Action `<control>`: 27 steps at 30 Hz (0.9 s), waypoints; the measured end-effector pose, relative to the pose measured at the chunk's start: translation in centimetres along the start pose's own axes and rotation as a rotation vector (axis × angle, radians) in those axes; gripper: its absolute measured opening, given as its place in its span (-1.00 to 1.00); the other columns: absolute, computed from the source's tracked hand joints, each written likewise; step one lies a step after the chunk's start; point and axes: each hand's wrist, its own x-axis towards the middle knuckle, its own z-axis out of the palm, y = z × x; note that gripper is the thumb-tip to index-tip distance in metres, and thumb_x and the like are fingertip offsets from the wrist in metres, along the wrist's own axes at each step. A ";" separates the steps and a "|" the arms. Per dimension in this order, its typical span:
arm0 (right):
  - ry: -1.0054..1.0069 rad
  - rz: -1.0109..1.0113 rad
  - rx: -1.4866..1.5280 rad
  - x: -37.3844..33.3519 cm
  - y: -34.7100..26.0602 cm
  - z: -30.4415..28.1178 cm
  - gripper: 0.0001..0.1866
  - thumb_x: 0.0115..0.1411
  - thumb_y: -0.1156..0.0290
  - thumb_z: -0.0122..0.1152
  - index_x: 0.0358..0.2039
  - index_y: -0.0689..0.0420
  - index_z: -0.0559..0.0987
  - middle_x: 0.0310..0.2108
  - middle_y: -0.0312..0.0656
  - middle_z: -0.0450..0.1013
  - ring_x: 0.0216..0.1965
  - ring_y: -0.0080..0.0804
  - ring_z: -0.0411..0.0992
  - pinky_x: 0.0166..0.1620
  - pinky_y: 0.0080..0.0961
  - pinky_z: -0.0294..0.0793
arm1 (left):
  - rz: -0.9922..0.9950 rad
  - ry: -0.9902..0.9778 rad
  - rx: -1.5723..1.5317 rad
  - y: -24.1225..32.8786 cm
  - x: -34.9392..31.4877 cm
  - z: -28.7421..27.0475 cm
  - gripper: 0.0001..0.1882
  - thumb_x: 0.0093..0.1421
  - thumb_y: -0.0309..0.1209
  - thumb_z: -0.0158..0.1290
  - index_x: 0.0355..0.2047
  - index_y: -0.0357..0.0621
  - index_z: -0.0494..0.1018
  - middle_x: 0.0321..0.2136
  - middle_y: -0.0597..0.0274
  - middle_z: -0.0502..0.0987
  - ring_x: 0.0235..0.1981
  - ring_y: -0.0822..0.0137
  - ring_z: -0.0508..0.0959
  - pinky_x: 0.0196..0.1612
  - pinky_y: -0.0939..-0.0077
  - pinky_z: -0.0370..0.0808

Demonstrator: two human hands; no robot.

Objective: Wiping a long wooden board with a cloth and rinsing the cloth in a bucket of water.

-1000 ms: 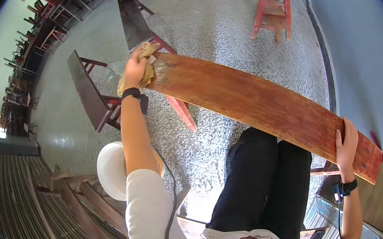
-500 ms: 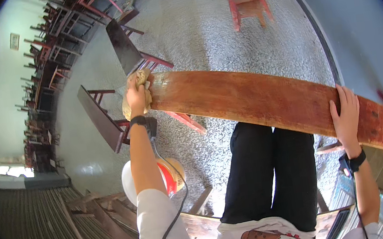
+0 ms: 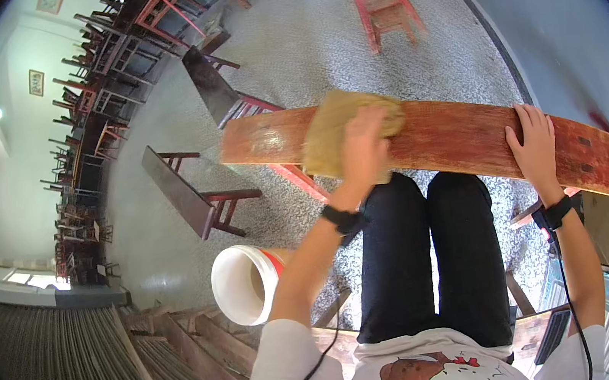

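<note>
We see the left hand (image 3: 364, 147) holding a tan cloth (image 3: 324, 137) down on the top of a reddish-brown wooden bench (image 3: 458, 131), left of its middle; blur hides how tightly the fingers close. The right hand (image 3: 535, 144) lies palm down near the bench's right end, fingers stretched out and thumb set apart. Just to its right we make out 2 dark marks in the wood. The bench runs crosswise, just beyond the knees of the black trousers (image 3: 393, 263), and a red leg (image 3: 302, 181) slants down below its left part. Each wrist wears a black band.

To the left, near the left forearm, we find a white bucket (image 3: 227, 288), tilted in our view, with an orange-red patch on its side. Farther off, 2 dark benches (image 3: 183, 194) stand on the speckled floor (image 3: 280, 62), and stacked furniture (image 3: 107, 66) lines the pale wall.
</note>
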 end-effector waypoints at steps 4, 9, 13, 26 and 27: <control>0.032 0.014 0.054 -0.3 0.1 -0.2 -0.54 0.09 0.29 0.05 0.02 0.13 0.34 0.03 -0.10 0.26 0.10 -0.17 0.17 0.18 -0.17 0.02 | 0.098 -0.050 -0.129 7.7 1.3 4.8 -0.43 -0.13 -0.62 -0.04 0.01 -0.20 0.29 0.04 -0.02 0.32 0.12 -0.05 0.23 0.15 0.13 0.13; 0.229 -0.001 0.216 -0.4 0.6 -0.1 -0.55 0.07 0.38 0.09 0.01 0.16 0.36 0.00 -0.01 0.31 0.06 -0.09 0.23 0.13 -0.26 0.14 | 0.123 -0.075 -0.190 10.0 2.1 6.3 -0.42 -0.11 -0.60 -0.03 0.03 -0.19 0.27 0.06 -0.04 0.29 0.13 -0.07 0.21 0.16 0.09 0.11; 0.294 -0.003 0.275 -0.9 -1.0 0.3 -0.55 0.02 0.38 0.11 -0.04 0.18 0.38 -0.03 0.00 0.33 0.01 -0.07 0.26 0.09 -0.23 0.17 | 0.141 -0.213 -0.504 9.1 2.5 3.6 -0.49 0.03 -0.50 0.00 0.05 -0.21 0.26 0.05 -0.04 0.30 0.14 0.00 0.22 0.17 0.24 0.13; -0.042 -0.170 0.207 1.1 -19.4 3.3 -0.08 -0.10 -0.23 0.11 0.13 0.20 0.24 0.14 0.26 0.06 0.19 0.20 -0.05 0.15 0.20 -0.17 | -0.182 -0.022 -0.232 -2.7 -4.6 -3.5 -0.52 0.06 -0.71 -0.24 0.04 -0.31 0.26 0.06 -0.02 0.31 0.12 0.10 0.27 0.15 0.32 0.17; -0.138 -0.227 0.088 1.1 -19.4 3.7 -0.01 -0.15 -0.28 0.12 0.16 0.18 0.21 0.16 0.28 0.02 0.21 0.24 -0.10 0.16 0.25 -0.23 | -0.255 -0.051 -0.258 -3.0 -4.8 -3.3 -0.51 0.05 -0.72 -0.26 0.04 -0.31 0.26 0.07 -0.03 0.31 0.13 0.08 0.26 0.16 0.30 0.16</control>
